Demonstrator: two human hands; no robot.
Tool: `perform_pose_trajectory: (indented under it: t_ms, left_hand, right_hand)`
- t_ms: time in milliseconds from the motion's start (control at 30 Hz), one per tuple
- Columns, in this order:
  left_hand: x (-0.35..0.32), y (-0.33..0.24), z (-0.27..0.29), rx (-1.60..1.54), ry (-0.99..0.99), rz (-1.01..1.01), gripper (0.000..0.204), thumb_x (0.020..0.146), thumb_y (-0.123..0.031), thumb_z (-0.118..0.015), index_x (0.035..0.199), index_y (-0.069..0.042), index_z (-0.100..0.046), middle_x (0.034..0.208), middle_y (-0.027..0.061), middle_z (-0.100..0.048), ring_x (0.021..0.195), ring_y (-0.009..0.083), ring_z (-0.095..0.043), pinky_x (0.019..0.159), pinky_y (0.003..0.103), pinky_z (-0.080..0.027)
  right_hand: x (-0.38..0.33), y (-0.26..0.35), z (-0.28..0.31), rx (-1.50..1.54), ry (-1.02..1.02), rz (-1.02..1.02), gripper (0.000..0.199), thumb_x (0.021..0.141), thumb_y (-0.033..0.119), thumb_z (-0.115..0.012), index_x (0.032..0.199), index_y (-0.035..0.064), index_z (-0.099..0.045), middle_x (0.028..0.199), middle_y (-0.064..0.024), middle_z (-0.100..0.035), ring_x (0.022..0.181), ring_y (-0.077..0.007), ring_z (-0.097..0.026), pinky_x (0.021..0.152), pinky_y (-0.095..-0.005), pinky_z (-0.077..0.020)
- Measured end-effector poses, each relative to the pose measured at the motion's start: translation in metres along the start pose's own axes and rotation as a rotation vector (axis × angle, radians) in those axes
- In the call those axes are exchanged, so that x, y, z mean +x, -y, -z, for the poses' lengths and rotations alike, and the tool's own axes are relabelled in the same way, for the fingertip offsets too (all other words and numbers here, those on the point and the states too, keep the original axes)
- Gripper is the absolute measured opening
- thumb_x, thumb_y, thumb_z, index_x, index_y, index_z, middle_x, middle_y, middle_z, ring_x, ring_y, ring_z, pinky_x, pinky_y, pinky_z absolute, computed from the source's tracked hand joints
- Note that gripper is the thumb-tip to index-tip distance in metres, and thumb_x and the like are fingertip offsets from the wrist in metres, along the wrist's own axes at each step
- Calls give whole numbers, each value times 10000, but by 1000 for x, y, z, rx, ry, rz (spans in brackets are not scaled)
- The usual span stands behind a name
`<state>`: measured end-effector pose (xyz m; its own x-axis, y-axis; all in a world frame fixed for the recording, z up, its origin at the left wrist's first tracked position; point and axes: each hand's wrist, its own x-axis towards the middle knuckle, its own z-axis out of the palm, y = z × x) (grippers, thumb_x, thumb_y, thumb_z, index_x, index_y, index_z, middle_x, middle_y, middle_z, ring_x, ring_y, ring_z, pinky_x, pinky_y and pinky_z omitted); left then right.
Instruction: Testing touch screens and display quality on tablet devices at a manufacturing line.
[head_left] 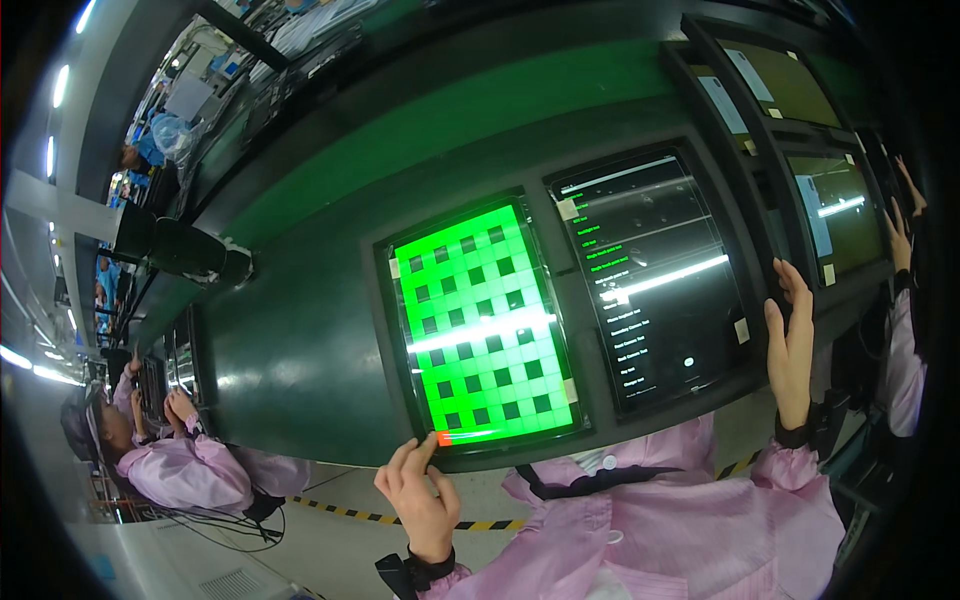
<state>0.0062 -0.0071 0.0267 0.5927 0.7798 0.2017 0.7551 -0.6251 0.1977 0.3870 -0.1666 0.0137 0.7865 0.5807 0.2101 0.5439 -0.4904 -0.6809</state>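
Two tablets lie side by side in a black foam tray (pixel 592 400). On the left tablet (pixel 480 350) a bright green grid with dark squares is lit. My left hand (pixel 420 500) is at that tablet's lower left corner, its index fingertip against the screen beside a small red patch, the other fingers loosely bent and holding nothing. The right tablet (pixel 650 290) shows a black screen with a list of white and green lines. Beside the tray's right edge rests my right hand (pixel 792 355), fingers extended, thumb apart, nothing in it. Black bands circle both wrists.
More tablets in black trays (pixel 775 130) stand at the right, partly stacked. A dark green bench (pixel 290 350) runs leftward, with a black cylindrical object (pixel 185 245) on its far side. A co-worker in pink (pixel 190 465) sits at the left; another person's hands (pixel 903 230) show far right.
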Motion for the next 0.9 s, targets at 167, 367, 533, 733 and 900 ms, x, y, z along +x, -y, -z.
perform_pose_trajectory:
  t_ms: [167,367,533,733,900]
  left_hand:
    - [13,-4,-6,-530,-233,465,435,853,-4,-504,1268,8,-376,1237,155,-496,1107,270,-493,919,373,-367]
    - [14,8,-9,-641,-219,545,478,823,28,-544,1260,46,-353,1165,209,-533,1070,289,-536,903,371,-415]
    - [16,49,5,-402,-382,615,474,829,8,-494,1282,53,-359,1247,214,-464,1157,303,-472,968,390,-363]
    - [22,13,12,-444,-513,421,482,785,56,-504,1257,51,-406,1283,199,-445,1203,323,-429,1031,406,-319]
    - [56,-62,2,-636,-328,84,444,827,-19,-574,1241,42,-429,1227,195,-501,1168,304,-461,1009,384,-342]
  right_hand:
    - [11,10,2,-167,81,-50,423,915,109,-493,1327,42,-418,1274,-165,-498,1189,-283,-435,1003,-368,-325]
    - [25,29,-5,288,164,-93,395,883,51,-507,1262,-22,-424,1123,-250,-612,1098,-290,-589,915,-315,-426]
    - [12,79,-42,419,412,-32,435,863,77,-533,1275,9,-412,1125,-297,-596,1171,-371,-532,930,-370,-434]
    - [-2,160,-137,695,839,56,483,878,136,-562,1301,0,-374,1207,-295,-536,1129,-350,-558,916,-395,-465]
    - [-29,163,-229,1014,1079,218,495,932,78,-473,1386,-1,-292,1388,-195,-392,1230,-261,-458,999,-367,-409]
